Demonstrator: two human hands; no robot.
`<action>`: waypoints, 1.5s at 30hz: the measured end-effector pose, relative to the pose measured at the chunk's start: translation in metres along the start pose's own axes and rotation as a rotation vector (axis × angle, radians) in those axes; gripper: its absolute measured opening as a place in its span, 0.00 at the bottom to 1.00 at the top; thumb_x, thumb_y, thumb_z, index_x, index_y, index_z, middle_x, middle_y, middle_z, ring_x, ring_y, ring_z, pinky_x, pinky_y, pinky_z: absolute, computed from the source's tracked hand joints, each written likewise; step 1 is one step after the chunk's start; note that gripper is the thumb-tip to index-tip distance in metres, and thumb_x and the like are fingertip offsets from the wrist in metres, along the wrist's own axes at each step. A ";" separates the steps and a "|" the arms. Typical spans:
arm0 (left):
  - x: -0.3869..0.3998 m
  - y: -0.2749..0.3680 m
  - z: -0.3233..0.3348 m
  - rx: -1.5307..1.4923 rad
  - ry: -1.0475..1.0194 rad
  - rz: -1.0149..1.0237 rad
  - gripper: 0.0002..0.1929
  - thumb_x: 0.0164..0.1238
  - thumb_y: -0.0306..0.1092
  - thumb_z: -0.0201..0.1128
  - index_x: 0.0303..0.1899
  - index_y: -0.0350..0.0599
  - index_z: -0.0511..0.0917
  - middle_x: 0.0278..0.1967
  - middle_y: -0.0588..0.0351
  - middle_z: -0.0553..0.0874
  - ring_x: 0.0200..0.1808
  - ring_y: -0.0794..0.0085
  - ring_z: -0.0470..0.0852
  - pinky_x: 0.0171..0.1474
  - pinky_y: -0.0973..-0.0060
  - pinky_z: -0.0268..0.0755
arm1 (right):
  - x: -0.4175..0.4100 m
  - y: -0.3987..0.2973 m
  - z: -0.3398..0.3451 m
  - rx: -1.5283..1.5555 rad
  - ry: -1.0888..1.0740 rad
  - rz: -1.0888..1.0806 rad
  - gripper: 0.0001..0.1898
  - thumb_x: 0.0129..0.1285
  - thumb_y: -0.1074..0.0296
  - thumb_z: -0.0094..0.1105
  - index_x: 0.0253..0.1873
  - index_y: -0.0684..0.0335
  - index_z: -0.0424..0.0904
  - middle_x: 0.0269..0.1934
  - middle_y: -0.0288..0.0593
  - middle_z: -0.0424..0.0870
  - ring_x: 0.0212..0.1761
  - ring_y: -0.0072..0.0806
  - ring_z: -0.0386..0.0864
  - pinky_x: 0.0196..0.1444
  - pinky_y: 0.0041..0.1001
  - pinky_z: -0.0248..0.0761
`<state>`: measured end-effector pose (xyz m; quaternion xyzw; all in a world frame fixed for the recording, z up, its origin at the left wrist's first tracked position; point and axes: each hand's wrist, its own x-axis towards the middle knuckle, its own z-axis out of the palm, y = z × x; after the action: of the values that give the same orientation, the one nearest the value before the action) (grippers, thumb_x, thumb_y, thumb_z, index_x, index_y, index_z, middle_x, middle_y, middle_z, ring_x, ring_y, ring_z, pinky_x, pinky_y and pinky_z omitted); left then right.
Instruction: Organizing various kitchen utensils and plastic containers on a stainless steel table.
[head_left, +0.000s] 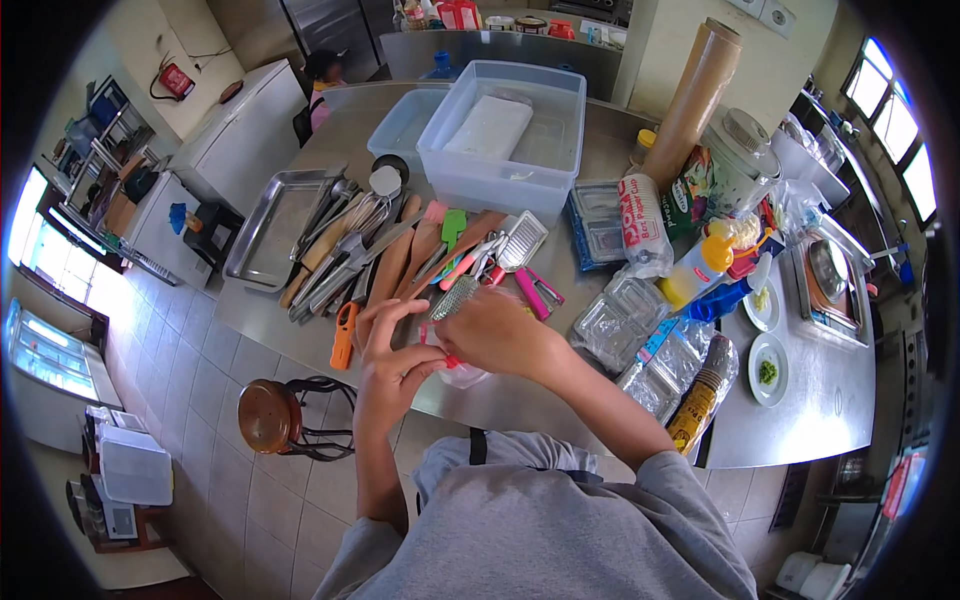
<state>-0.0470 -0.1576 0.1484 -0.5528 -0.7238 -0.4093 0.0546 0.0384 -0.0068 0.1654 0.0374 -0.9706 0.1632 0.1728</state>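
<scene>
A small clear plastic bag (463, 375) with red parts lies between my hands, low over the steel table's near edge. The thumb and forefinger of my left hand (390, 349) pinch it at its left side, while the other fingers are raised and curved. My right hand (495, 330) is bent over its top with the fingers curled down. Blur and the hand's back hide what those fingertips hold. Just beyond the right knuckles is a metal grater (454, 297). An orange lighter (344, 335) lies left of my left hand, and a magenta stapler (538, 293) lies past my right hand.
Whisks, tongs and wooden spatulas (394, 266) spread beside a steel tray (259, 232). Clear plastic bins (499, 180) stand behind. Clear food boxes (622, 319), wrapped paper cups (643, 225) and a squeeze bottle (694, 270) crowd the right. A stool (270, 416) stands at left.
</scene>
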 end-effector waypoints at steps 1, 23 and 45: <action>-0.001 0.000 0.002 -0.047 0.009 0.001 0.07 0.41 0.35 0.68 0.25 0.49 0.82 0.48 0.57 0.76 0.55 0.57 0.66 0.54 0.64 0.59 | 0.003 0.002 0.001 -0.051 -0.137 -0.037 0.07 0.52 0.64 0.55 0.27 0.60 0.78 0.20 0.46 0.77 0.27 0.41 0.77 0.33 0.35 0.69; -0.019 -0.015 0.006 -0.136 0.096 -0.100 0.06 0.45 0.33 0.68 0.26 0.45 0.80 0.43 0.54 0.75 0.50 0.58 0.70 0.53 0.62 0.63 | -0.010 0.094 0.070 -0.057 0.022 0.358 0.09 0.54 0.67 0.51 0.39 0.59 0.79 0.34 0.41 0.81 0.33 0.33 0.79 0.38 0.36 0.70; -0.033 -0.002 0.007 -0.073 0.024 0.009 0.08 0.50 0.34 0.66 0.34 0.51 0.79 0.46 0.66 0.77 0.53 0.66 0.69 0.56 0.63 0.57 | -0.092 0.124 0.202 -0.793 0.191 0.080 0.12 0.51 0.55 0.50 0.41 0.46 0.73 0.35 0.39 0.68 0.38 0.34 0.70 0.35 0.37 0.61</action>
<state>-0.0337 -0.1787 0.1249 -0.5526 -0.7051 -0.4421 0.0448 0.0431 0.0452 -0.0829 -0.0850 -0.9387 -0.2142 0.2565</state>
